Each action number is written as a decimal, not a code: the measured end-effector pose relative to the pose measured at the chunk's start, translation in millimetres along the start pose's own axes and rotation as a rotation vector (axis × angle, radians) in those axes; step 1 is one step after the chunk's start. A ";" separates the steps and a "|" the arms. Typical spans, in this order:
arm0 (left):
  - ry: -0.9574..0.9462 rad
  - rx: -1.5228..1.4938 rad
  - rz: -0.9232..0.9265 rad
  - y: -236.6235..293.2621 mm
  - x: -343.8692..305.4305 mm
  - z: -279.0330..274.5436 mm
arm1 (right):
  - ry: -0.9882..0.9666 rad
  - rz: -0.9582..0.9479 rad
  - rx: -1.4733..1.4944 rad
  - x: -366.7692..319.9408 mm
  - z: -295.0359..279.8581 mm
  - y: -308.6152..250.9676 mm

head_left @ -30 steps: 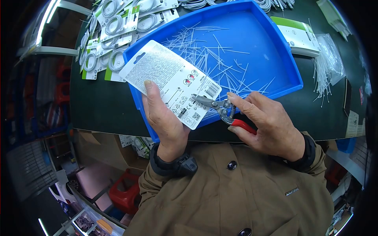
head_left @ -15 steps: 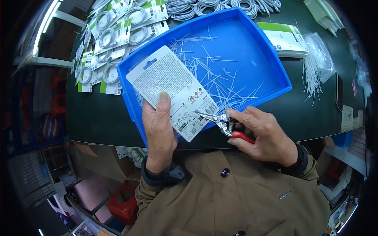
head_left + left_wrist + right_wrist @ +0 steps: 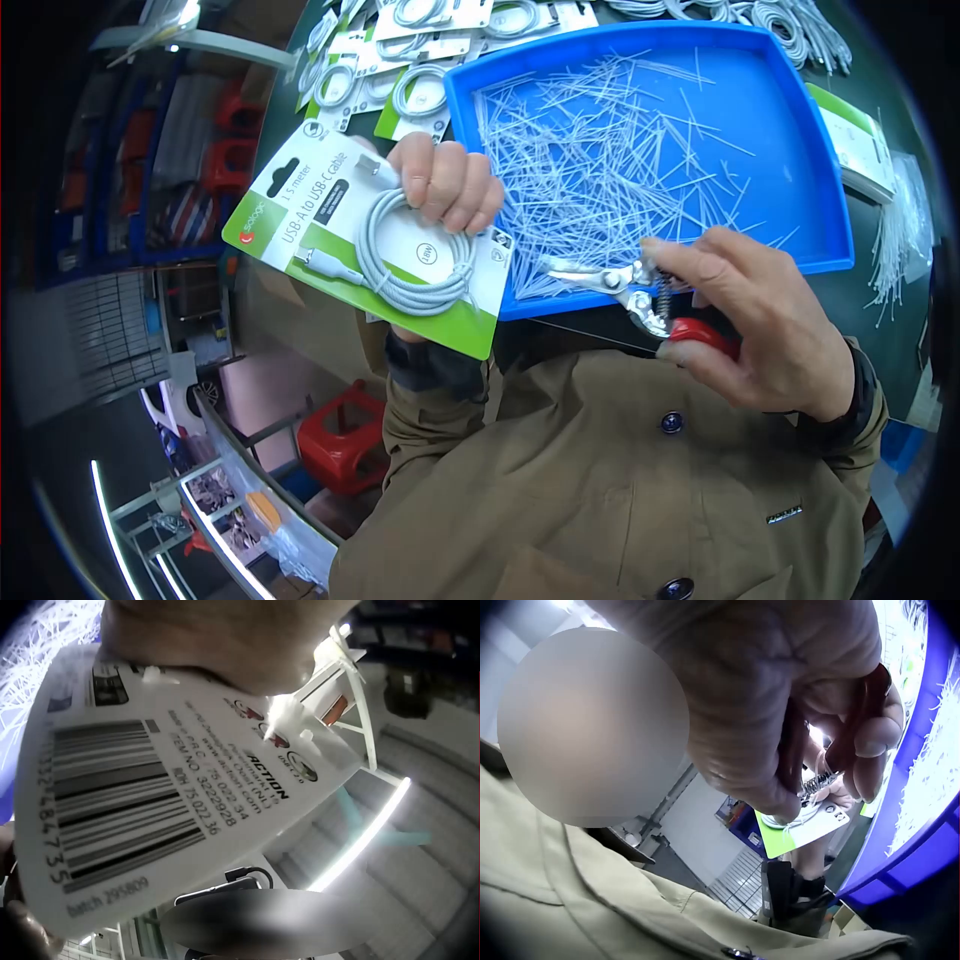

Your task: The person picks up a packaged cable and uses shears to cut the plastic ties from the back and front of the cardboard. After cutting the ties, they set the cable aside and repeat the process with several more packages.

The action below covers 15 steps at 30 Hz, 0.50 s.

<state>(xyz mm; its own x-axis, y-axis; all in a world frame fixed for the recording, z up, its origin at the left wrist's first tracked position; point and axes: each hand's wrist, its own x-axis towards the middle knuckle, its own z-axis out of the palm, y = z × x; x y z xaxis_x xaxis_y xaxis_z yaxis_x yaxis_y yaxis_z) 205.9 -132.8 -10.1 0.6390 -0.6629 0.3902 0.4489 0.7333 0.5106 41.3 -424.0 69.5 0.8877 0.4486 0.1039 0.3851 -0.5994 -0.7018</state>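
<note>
My left hand grips a white and green retail card, its fingers curled over the front edge. On the card's front sits a coiled pale USB-A to USB-C cable. The left wrist view shows the card's printed back with a barcode and small white nubs sticking out. In my right hand are red-handled pruning shears, blades apart and pointing at the card's right side. Their spring shows between the handles in the right wrist view.
Under and beyond the hands is a blue tray strewn with thin white plastic strips. Packed cable cards lie at the back left, loose coiled cables at the back. A stack of cards and a bundle of white ties lie right.
The card has turned over from its printed back to its cable side, and the left fingers now lie over its front. The shears have come away from the card; the view has swung left.
</note>
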 end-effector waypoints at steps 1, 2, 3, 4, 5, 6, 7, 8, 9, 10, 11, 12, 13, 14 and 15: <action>-0.094 -0.038 -0.039 -0.3 4.0 -6.0 | -0.015 -0.020 0.002 5.3 4.7 -1.3; -0.126 -0.031 -0.063 0.9 6.3 -8.7 | -0.030 -0.037 0.002 9.8 9.9 -1.8; -0.158 -0.026 -0.088 1.5 8.6 -9.5 | -0.038 -0.042 0.005 13.3 12.9 -2.4; -0.190 -0.022 -0.113 1.8 9.5 -8.6 | -0.046 -0.047 0.008 16.8 16.0 -3.1; -0.179 -0.026 -0.108 1.8 9.5 -6.6 | -0.054 -0.052 0.012 20.4 19.0 -3.7; -0.168 -0.030 -0.104 1.6 9.2 -4.0 | -0.063 -0.052 0.014 23.1 19.9 -4.1; -0.158 -0.034 -0.099 1.4 8.8 -2.9 | -0.070 -0.052 0.015 25.5 20.5 -4.1; -0.164 -0.035 -0.093 1.1 8.9 -4.4 | -0.079 -0.051 0.024 27.4 21.2 -3.7; -0.178 -0.021 -0.105 1.8 9.1 -4.8 | -0.087 -0.051 0.032 29.2 21.7 -3.1; -0.194 -0.008 -0.118 2.9 10.0 -4.8 | -0.093 -0.050 0.039 30.5 22.6 -2.4; -0.211 0.006 -0.130 3.6 11.4 -5.2 | -0.087 -0.051 0.039 31.2 24.0 -1.6; -0.234 0.015 -0.146 3.5 13.4 -6.0 | -0.081 -0.052 0.039 31.5 25.5 -0.9; -0.258 0.024 -0.162 3.4 15.9 -7.2 | -0.074 -0.054 0.038 31.5 26.5 -0.1; -0.283 0.034 -0.177 3.4 18.1 -9.3 | -0.072 -0.053 0.042 31.4 26.8 0.5; -0.321 0.068 -0.178 4.6 20.6 -13.8 | -0.070 -0.053 0.047 31.3 27.0 1.1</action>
<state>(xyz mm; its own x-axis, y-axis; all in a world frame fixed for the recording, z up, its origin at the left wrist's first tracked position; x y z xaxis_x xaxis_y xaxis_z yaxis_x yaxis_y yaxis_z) 229.8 -141.0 -10.3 0.3215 -0.8007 0.5055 0.4856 0.5977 0.6379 62.7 -392.7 52.9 0.8459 0.5251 0.0940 0.4177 -0.5424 -0.7290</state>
